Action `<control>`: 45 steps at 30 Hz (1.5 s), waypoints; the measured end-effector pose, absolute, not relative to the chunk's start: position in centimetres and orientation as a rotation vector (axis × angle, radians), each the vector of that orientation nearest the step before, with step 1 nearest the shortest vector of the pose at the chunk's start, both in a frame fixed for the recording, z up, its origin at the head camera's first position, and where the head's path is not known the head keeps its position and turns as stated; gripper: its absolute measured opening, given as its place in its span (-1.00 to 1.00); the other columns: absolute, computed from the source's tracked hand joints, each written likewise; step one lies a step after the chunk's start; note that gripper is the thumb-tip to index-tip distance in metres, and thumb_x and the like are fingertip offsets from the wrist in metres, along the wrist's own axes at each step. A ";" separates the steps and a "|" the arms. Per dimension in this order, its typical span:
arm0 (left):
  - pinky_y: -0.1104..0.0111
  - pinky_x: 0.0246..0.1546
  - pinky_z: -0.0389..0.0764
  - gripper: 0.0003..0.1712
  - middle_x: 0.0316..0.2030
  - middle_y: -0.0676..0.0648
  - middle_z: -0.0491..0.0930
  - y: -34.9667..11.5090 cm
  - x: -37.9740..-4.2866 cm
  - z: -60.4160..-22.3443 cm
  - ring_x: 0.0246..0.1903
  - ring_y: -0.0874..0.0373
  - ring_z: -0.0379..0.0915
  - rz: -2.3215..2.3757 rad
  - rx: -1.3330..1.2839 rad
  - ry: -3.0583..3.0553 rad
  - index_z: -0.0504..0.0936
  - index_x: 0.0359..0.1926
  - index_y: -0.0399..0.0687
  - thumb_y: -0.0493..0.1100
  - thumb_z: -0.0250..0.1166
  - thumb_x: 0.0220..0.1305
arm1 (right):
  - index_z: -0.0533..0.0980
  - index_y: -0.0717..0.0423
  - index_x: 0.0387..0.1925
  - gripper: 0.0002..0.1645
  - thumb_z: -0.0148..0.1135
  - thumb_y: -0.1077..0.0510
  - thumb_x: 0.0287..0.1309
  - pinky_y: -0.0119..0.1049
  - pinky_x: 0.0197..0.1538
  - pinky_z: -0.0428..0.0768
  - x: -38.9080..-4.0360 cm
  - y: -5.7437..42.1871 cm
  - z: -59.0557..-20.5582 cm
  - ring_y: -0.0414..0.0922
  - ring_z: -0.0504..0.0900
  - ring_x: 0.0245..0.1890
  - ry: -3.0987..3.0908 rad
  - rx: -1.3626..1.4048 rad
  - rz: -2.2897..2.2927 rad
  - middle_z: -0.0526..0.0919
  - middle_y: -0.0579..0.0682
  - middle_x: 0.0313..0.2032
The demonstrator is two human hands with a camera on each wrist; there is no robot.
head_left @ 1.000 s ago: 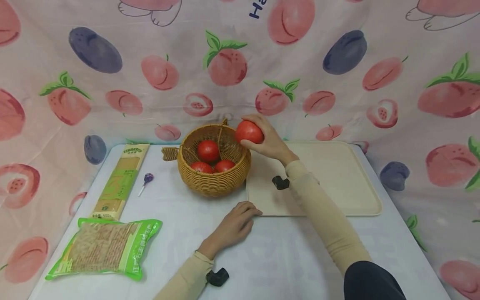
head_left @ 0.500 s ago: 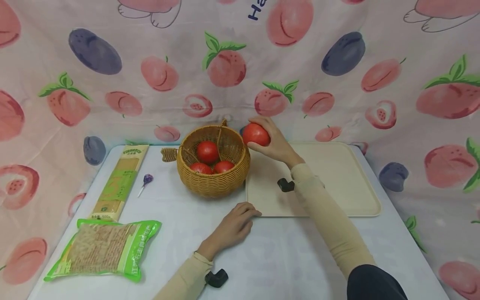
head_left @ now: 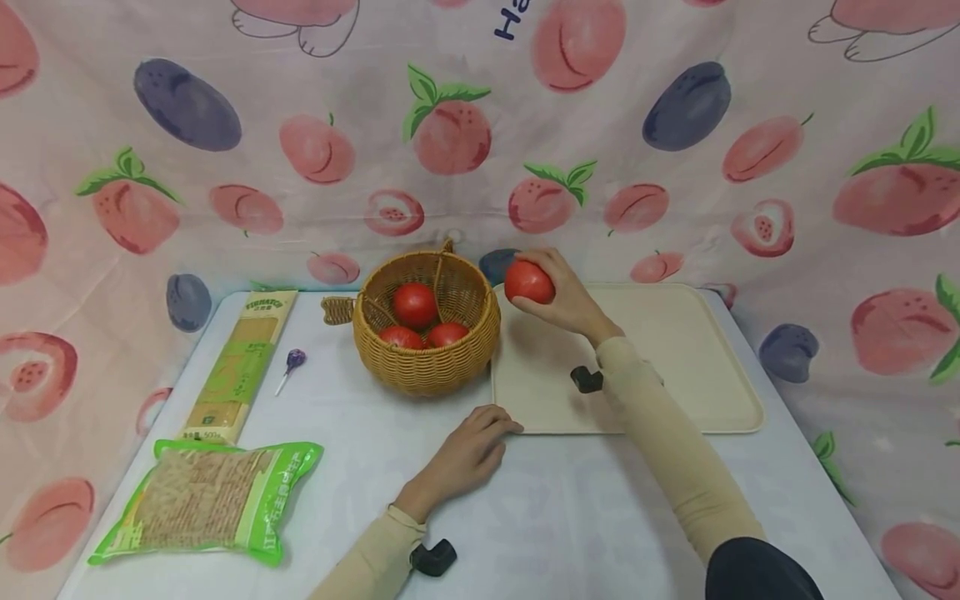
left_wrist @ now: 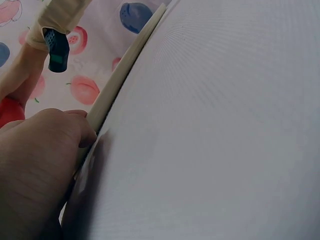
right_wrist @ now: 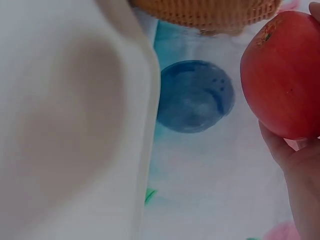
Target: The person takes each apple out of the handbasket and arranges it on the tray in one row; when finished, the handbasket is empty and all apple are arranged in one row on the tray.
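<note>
My right hand [head_left: 566, 300] grips a red tomato [head_left: 528, 282] in the air above the back left of a beige tray [head_left: 675, 358]. In the right wrist view the tomato [right_wrist: 285, 75] shows its brown stem scar, with fingers against its side. Just left of it, a wicker basket [head_left: 427, 371] with a fish-tail-like handle holds three tomatoes [head_left: 415, 305]. Palm down, my left hand [head_left: 461, 454] rests at the tray's front left corner, fingertips right at the rim. The left wrist view shows this hand [left_wrist: 40, 165] against the tray edge [left_wrist: 122, 67].
At the left of the white-covered table [head_left: 585, 525] lie a long pack of noodles [head_left: 236, 367], a purple lollipop [head_left: 296, 360] and a green-edged bag of brownish food [head_left: 206, 496]. A fruit-printed cloth [head_left: 585, 125] hangs behind the table.
My right hand has moved to the right and slightly down with the tomato, away from the basket rim to over the tray. The left hand has stayed at the tray corner.
</note>
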State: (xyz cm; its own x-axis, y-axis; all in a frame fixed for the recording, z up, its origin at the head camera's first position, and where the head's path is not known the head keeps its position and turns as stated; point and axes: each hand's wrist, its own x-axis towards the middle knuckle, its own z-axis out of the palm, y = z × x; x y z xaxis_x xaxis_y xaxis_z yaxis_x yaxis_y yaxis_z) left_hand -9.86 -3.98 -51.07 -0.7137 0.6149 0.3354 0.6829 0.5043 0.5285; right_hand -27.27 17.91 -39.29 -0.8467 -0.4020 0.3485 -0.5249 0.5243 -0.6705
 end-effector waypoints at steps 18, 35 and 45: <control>0.29 0.24 0.36 -0.64 0.01 0.09 0.43 -4.1 -9.9 -51.0 0.19 0.22 0.24 -1.009 -1.157 -2.608 0.52 0.08 0.09 -0.28 0.11 0.29 | 0.36 -0.15 0.22 -0.21 0.46 -0.01 -0.10 0.11 0.14 0.47 -26.8 18.7 -43.1 0.02 0.36 0.16 -2.720 0.816 1.050 0.30 0.02 0.19; 0.31 0.26 0.33 -0.64 0.01 0.12 0.41 -4.0 -10.0 -51.3 0.21 0.23 0.23 -0.995 -1.145 -2.625 0.52 0.08 0.12 -0.27 0.09 0.30 | 0.37 -0.02 0.21 -0.19 0.48 0.06 -0.14 0.13 0.16 0.45 -26.8 19.1 -46.1 0.08 0.29 0.22 -2.825 0.832 0.962 0.23 0.07 0.23; 0.31 0.23 0.36 -0.64 0.00 0.11 0.42 -4.1 -10.0 -51.3 0.18 0.23 0.24 -0.996 -1.151 -2.613 0.53 0.07 0.10 -0.28 0.09 0.29 | 0.32 -0.11 0.24 -0.13 0.50 0.08 -0.16 0.16 0.20 0.38 -26.3 19.0 -46.3 0.12 0.20 0.27 -2.852 0.861 0.820 0.19 0.08 0.28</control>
